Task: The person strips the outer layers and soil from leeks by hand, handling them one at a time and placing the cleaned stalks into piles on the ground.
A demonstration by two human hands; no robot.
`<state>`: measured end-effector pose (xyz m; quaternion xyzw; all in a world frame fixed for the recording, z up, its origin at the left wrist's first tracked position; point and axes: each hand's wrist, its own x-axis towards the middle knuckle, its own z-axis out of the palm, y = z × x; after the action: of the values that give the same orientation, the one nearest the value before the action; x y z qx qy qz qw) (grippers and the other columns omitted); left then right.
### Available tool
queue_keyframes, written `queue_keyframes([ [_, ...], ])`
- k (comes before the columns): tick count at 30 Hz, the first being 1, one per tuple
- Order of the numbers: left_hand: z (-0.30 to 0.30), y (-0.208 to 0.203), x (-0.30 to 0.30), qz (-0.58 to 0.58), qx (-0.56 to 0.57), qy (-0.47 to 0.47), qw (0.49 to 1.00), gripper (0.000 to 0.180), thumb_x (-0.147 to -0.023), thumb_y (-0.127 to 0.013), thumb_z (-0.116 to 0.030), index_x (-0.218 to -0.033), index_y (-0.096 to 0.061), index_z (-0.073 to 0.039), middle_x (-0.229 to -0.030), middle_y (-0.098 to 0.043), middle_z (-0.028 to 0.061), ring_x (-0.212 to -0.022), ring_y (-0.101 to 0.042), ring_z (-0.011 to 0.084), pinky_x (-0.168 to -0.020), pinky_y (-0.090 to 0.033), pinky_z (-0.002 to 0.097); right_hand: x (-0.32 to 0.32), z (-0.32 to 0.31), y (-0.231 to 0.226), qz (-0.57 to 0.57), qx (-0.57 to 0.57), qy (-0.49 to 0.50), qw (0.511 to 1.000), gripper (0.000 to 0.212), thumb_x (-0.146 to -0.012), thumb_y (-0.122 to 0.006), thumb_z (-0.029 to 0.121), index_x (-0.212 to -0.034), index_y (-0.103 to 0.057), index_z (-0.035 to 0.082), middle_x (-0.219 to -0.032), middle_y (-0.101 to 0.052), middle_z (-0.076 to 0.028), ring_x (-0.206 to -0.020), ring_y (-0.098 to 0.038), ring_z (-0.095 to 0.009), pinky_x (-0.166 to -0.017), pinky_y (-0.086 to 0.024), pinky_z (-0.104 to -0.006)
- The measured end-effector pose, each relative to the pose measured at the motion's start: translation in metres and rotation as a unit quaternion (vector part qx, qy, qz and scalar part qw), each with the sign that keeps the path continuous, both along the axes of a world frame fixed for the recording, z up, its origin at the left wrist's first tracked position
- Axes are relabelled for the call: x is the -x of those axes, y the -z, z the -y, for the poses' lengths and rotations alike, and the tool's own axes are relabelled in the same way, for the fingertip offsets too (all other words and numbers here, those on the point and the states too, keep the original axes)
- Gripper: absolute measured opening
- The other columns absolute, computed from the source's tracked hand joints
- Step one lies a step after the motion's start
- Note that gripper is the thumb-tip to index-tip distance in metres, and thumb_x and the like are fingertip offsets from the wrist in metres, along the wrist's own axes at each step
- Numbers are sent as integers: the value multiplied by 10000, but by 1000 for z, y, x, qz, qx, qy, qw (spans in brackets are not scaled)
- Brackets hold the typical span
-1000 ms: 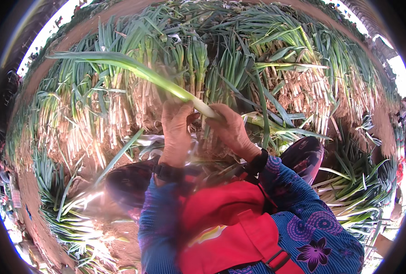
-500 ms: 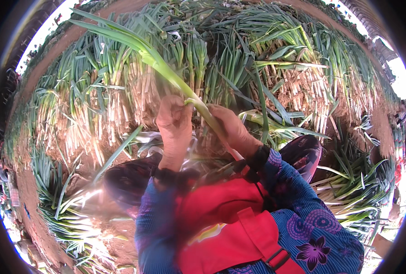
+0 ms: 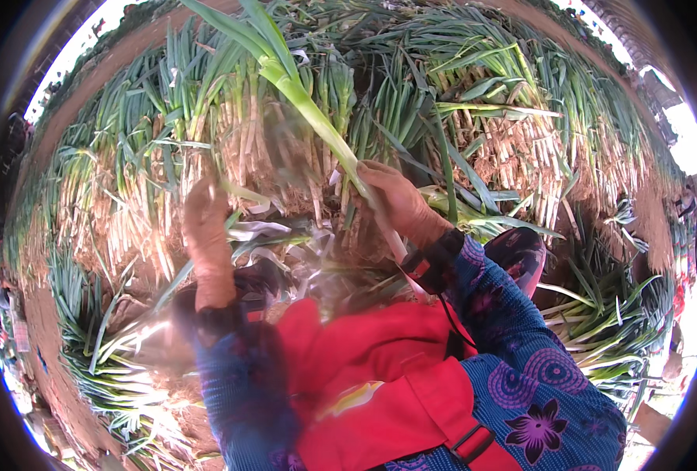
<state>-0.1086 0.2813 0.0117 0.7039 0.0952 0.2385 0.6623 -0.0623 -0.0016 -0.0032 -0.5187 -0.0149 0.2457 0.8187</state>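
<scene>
A long green onion (image 3: 318, 119) slants across the middle, its green leaves toward the far left and its pale lower end near my right wrist. My right hand (image 3: 398, 202) is closed around its lower stalk. Well to the left of the stalk, my left hand (image 3: 207, 216) is blurred by motion, its fingers drawn together. From those fingers trails a pale peeled strip of leaf (image 3: 248, 195), apart from the stalk. Peeled leaves and scraps (image 3: 262, 231) lie on the ground between my knees.
Bundles of green onions stand in rows ahead, on the left (image 3: 129, 173) and right (image 3: 513, 149). Loose onions lie beside me at the lower left (image 3: 121, 385) and at the right (image 3: 607, 314). A red apron (image 3: 364, 345) covers my lap.
My left hand has moved from the stalk out to the left, with a strip of leaf pulled away. The onion has tilted more upright in my right hand.
</scene>
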Motion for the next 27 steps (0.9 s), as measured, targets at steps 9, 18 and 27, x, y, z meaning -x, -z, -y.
queue_keyframes([
  [9, 79, -25, -34, 19, 316, 331, 889, 526, -945, -512, -427, -1298, -473, -39, -1213, -583, 144, -1170, -531, 290, -1001, -403, 438, 21, -8, -6, -88, -135, -205, 965, 411, -936, -494, 332, -1178, -534, 3, -784, -564, -40, -537, -510, -121, -461, -419, -239],
  [18, 66, 19, -32, -27, 290, 224, 930, 255, -890, -656, -223, -1079, -578, -71, -969, -664, 86, -900, -658, 230, -738, -552, 372, 37, -6, -9, 222, 197, -89, 951, 351, -895, -568, 254, -1130, -554, -6, -996, -602, -54, -911, -549, -115, -813, -448, -260],
  [27, 58, 29, -23, -87, 289, 222, 927, 399, -854, -704, -221, -1171, -500, -91, -978, -561, 39, -830, -599, 189, -689, -547, 354, 35, -9, 2, 229, 340, -135, 902, 274, -823, -608, 178, -1026, -563, 0, -908, -570, -39, -859, -528, -106, -769, -441, -270],
])
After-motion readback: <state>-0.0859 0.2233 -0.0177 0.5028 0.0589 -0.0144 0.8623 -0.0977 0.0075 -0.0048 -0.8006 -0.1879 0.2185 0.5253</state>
